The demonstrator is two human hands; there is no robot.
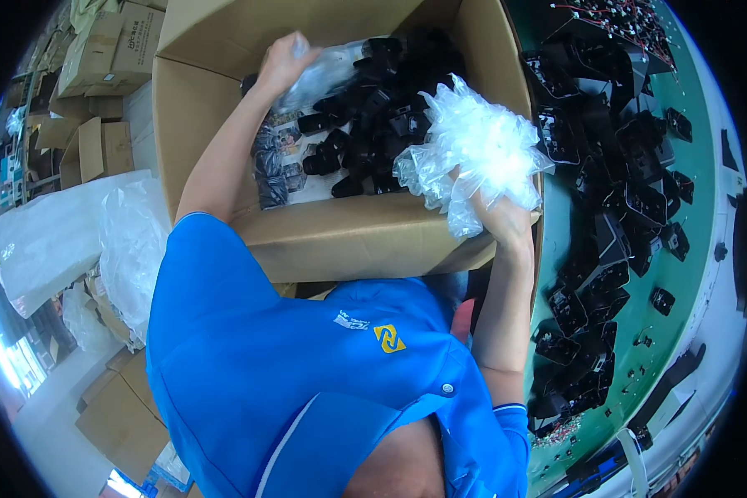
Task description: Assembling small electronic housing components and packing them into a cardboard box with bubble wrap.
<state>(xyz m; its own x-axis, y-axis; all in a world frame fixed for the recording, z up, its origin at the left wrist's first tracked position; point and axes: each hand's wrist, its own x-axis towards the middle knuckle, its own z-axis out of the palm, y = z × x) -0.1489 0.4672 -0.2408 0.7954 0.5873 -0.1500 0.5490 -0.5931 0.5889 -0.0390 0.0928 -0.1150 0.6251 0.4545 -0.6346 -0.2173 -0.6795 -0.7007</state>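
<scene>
A large open cardboard box (340, 245) stands in front of me. Inside lie many black plastic parts (373, 112), and small clear-bagged pieces (278, 162) are stacked at its left. Over the far left of the box, my left hand (284, 65) is closed, with whitish plastic between the fingers. Beside it, a clear plastic bag (328, 75) lies over the contents. My right hand (502, 217) grips a big crumpled bunch of clear plastic bags (477, 145) above the box's near right corner. The bunch hides most of that hand's fingers.
On the right, a green-topped table (689, 249) carries many black plastic housings (606, 232) and a heap of small wired connectors (618, 21). More cardboard boxes (112, 50) stand at the left, near white plastic sheeting (58, 232) and a flattened carton (124, 419).
</scene>
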